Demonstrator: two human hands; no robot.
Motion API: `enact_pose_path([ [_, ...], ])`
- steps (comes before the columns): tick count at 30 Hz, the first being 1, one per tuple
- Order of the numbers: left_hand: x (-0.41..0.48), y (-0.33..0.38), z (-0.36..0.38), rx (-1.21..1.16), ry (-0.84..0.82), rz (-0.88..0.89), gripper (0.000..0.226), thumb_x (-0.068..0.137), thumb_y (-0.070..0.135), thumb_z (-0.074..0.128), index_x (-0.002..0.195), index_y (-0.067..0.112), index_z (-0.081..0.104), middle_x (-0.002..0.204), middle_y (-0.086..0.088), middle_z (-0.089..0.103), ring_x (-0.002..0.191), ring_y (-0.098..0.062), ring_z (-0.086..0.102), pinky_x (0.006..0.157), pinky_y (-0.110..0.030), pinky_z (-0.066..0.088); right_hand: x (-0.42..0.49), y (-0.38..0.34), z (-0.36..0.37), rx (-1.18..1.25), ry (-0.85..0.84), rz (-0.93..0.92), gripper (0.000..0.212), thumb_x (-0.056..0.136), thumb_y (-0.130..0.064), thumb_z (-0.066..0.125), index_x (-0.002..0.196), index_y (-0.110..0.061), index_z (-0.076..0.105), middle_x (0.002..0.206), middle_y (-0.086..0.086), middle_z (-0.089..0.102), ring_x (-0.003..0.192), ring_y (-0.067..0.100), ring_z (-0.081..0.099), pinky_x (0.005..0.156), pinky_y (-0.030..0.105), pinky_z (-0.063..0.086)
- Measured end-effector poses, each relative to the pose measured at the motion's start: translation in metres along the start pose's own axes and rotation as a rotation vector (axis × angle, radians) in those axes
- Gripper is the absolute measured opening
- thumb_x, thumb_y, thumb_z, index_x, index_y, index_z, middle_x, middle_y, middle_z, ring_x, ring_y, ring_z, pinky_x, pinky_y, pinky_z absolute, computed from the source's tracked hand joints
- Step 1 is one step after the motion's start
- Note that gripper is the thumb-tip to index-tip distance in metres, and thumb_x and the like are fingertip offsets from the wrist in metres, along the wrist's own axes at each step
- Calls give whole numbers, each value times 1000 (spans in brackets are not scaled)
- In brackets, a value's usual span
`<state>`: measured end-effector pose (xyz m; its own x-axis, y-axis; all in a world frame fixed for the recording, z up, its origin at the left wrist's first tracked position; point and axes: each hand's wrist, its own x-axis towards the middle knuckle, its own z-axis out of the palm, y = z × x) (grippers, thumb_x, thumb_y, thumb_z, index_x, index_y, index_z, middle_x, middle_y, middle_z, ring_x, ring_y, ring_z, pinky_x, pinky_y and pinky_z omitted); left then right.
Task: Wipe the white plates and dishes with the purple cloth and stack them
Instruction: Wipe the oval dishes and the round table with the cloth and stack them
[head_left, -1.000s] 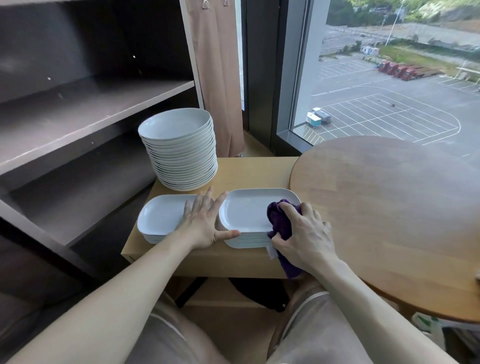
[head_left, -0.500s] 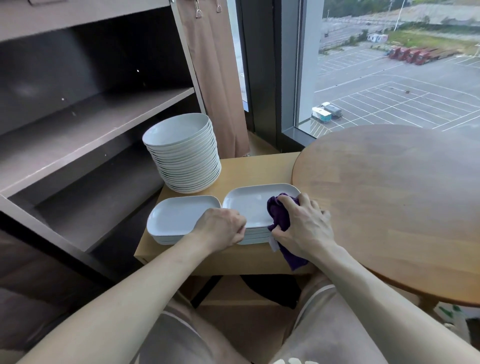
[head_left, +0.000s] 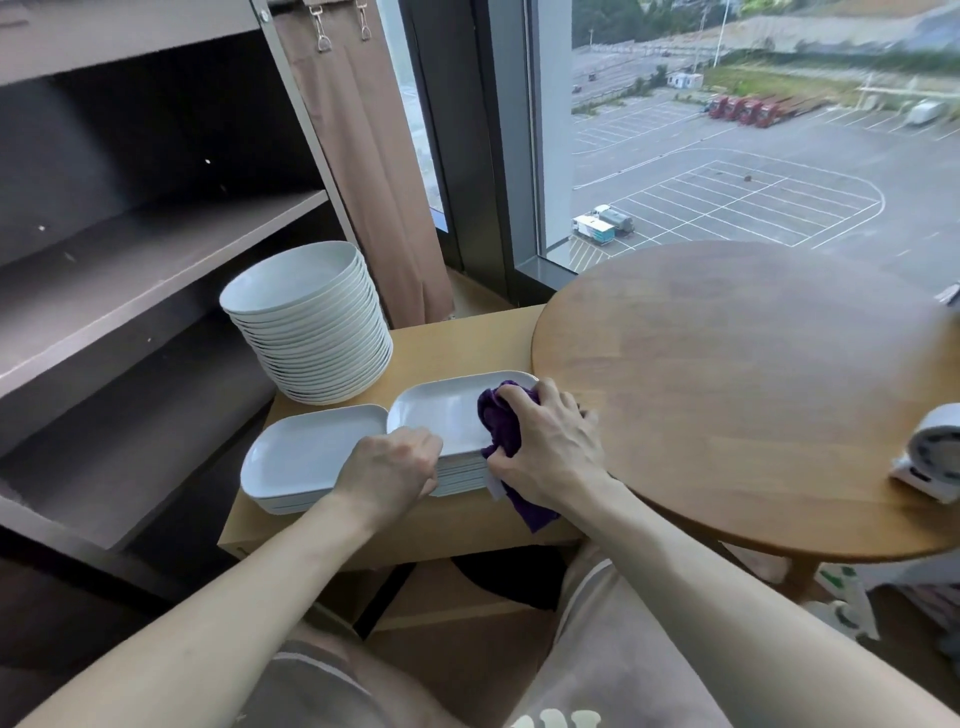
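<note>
Your left hand (head_left: 387, 467) curls its fingers round the near edge of the stack of oblong dishes (head_left: 441, 410) on the desk (head_left: 457, 338), their long axis running left to right. Your right hand (head_left: 548, 449) grips the bunched purple cloth (head_left: 501, 428) at the top dish's right end.

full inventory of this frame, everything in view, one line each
round plates: one tall stack, white, back left of the low table
left dish stack: one, white, rectangular, front left of the low table
right dish stack: one, white, rectangular, right of the left one
purple cloth: one, on the right stack's right end
low table: one, light wood, centre
round table: one, brown wood, right
white device: one, round table's right edge, cropped
shelf unit: one, dark, left
curtain: one, brownish, behind the plates
window: one, top right
left hand: grips right stack's near-left corner
right hand: grips the cloth
</note>
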<state>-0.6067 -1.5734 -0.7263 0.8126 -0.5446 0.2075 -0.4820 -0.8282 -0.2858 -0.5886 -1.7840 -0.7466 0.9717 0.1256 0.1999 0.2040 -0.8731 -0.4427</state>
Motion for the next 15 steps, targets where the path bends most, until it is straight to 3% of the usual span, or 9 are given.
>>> enact_pose_path([
  [4, 2, -7, 3, -108, 95, -79, 40, 55, -2, 88, 65, 10, 51, 63, -2, 48, 54, -22, 49, 36, -25, 30, 1, -2, 0, 18, 19, -8, 55, 79, -54, 63, 128, -36, 45, 125, 1, 47, 108, 26, 49, 92, 46, 38],
  [10, 5, -15, 4, -175, 154, -171, 35, 64, -7, 84, 71, 6, 52, 69, -6, 51, 64, -29, 55, 41, -21, 25, 0, 0, -1, 26, 44, -15, 55, 78, -54, 64, 127, -35, 46, 122, 1, 48, 105, 26, 49, 90, 46, 38],
  [15, -3, -28, 2, -301, 188, -358, 26, 79, -5, 76, 75, 5, 53, 77, -5, 54, 80, -32, 55, 48, -36, 43, -2, 0, 0, 20, 38, -23, 56, 79, -53, 64, 128, -35, 45, 125, 1, 47, 107, 26, 49, 91, 46, 39],
])
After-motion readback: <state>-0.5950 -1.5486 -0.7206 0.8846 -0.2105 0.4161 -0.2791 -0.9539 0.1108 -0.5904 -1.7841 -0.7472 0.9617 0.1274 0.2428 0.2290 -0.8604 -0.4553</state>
